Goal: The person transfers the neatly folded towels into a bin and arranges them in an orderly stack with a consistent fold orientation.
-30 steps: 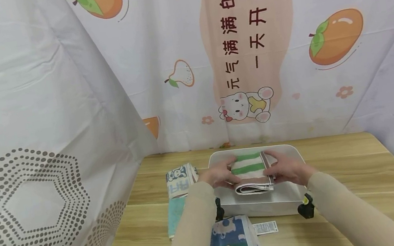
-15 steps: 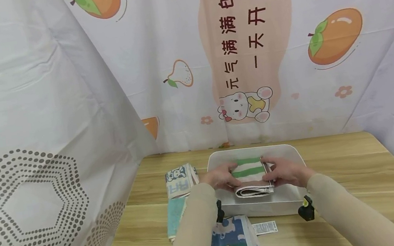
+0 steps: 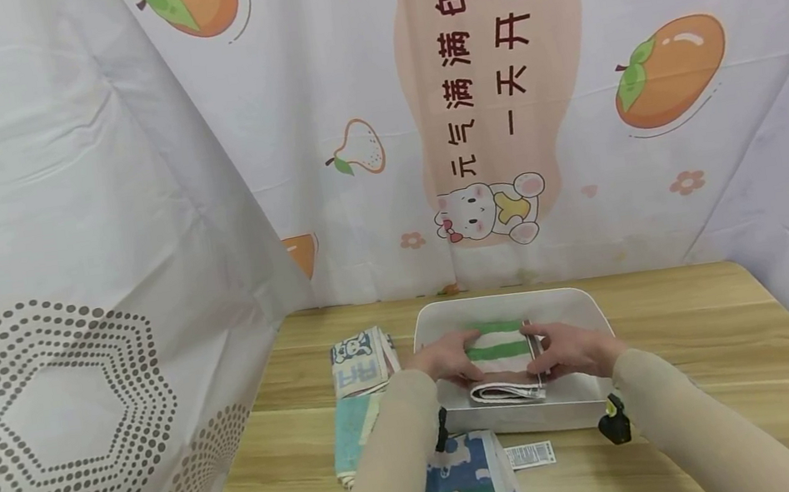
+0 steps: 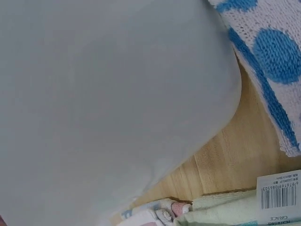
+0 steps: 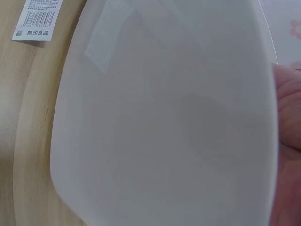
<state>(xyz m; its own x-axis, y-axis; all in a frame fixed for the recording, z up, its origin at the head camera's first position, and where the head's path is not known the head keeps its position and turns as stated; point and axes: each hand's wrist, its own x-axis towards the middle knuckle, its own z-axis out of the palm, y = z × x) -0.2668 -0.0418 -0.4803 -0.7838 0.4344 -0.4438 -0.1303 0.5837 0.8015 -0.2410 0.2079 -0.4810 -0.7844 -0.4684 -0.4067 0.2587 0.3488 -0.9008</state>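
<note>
Folded green-and-white striped terry towel (image 3: 502,351) is held inside the white plastic bin (image 3: 585,305), left hand (image 3: 448,356) and right hand (image 3: 568,349) gripping opposite ends. Judged soft, light, floppy; best supported by both folded edges.

Both hands held a folded striped towel inside a white tub.
The left hand (image 3: 448,356) and right hand (image 3: 568,349) gripped the green-and-white striped towel (image 3: 500,353) from either side, within the white tub (image 3: 585,312) on the wooden table (image 3: 717,335). Left of the tub lay a bear-print towel (image 3: 361,360) and a teal towel (image 3: 348,433); a blue cloud-patterned towel (image 3: 466,488) lay near the front edge.
</note>
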